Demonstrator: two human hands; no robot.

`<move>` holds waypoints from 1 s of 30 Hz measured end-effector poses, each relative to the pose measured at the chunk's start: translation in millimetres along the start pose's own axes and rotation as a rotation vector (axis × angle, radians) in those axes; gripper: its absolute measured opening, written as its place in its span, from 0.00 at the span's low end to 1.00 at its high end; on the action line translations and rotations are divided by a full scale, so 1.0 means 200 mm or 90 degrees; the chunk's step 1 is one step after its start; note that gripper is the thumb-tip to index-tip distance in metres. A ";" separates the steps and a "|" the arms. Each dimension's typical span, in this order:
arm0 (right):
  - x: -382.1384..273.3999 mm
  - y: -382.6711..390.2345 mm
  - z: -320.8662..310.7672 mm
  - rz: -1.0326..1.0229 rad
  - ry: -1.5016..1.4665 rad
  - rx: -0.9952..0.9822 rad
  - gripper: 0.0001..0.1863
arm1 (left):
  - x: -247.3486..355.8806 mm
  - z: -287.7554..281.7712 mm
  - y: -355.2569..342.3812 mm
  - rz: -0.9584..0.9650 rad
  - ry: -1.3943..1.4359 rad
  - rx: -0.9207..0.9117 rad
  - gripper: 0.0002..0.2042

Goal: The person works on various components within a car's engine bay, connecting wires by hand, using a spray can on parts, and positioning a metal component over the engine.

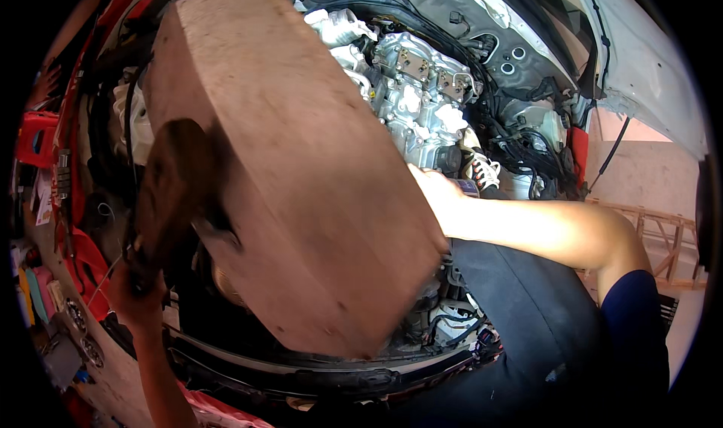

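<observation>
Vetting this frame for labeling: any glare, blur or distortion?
Head view: glare washes out the right forearm and parts of the engine; the brown block and the dark object at the left hand look blurred; the engine bay's front edge bends, and corners go black.

The left hand (138, 296) grips a blurred dark object (175, 175); right of it, a brown block (309, 149) partly hides the right hand (440, 200), with a car engine (425, 89) beyond.

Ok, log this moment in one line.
left hand: at dark blurred object | right hand: partly hidden behind brown block | scene: open engine bay
</observation>
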State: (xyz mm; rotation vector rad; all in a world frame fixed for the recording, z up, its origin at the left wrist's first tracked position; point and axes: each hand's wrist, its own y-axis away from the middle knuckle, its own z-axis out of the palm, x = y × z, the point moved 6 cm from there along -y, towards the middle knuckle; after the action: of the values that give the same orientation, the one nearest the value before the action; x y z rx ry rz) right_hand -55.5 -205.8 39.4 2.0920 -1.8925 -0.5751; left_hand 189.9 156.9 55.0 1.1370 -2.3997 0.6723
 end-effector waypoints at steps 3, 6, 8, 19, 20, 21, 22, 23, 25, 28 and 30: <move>-0.01 -0.03 0.00 0.006 -0.013 -0.036 0.34 | -0.07 -0.03 0.01 -0.007 -0.057 -0.004 0.10; -0.01 0.00 0.02 0.002 -0.014 -0.021 0.37 | -0.14 0.01 0.03 -0.171 0.045 -0.058 0.12; -0.01 0.02 0.02 -0.005 0.015 0.012 0.38 | -0.13 0.02 0.04 -0.153 0.049 -0.047 0.13; 0.01 0.03 0.05 0.007 0.011 0.043 0.40 | -0.02 0.01 0.01 -0.117 0.030 -0.019 0.15; 0.00 0.03 0.04 -0.001 0.007 0.056 0.40 | -0.04 0.02 0.02 -0.140 0.041 -0.014 0.15; 0.00 0.03 0.04 -0.009 0.005 0.068 0.40 | -0.04 0.03 0.02 -0.139 0.041 -0.006 0.15; 0.01 0.04 0.06 -0.020 0.014 0.081 0.40 | -0.04 0.03 0.03 -0.135 0.057 0.003 0.15; 0.01 0.05 0.07 -0.027 0.033 0.120 0.40 | -0.05 0.03 0.03 -0.131 0.071 0.013 0.16; 0.01 0.04 0.04 -0.013 0.011 0.095 0.40 | -0.02 0.04 0.02 -0.120 0.075 0.017 0.17; 0.01 0.05 0.04 -0.028 0.000 0.128 0.39 | 0.01 0.04 0.01 -0.107 0.086 0.008 0.20; 0.01 0.05 0.04 -0.032 -0.003 0.139 0.39 | 0.03 0.03 0.01 -0.100 0.075 0.003 0.20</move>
State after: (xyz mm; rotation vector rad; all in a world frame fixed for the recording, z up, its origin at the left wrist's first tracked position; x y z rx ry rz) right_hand -68.2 -209.1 37.5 2.2789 -1.9885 -0.3993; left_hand 184.4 151.2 53.7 1.2375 -2.1859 0.6723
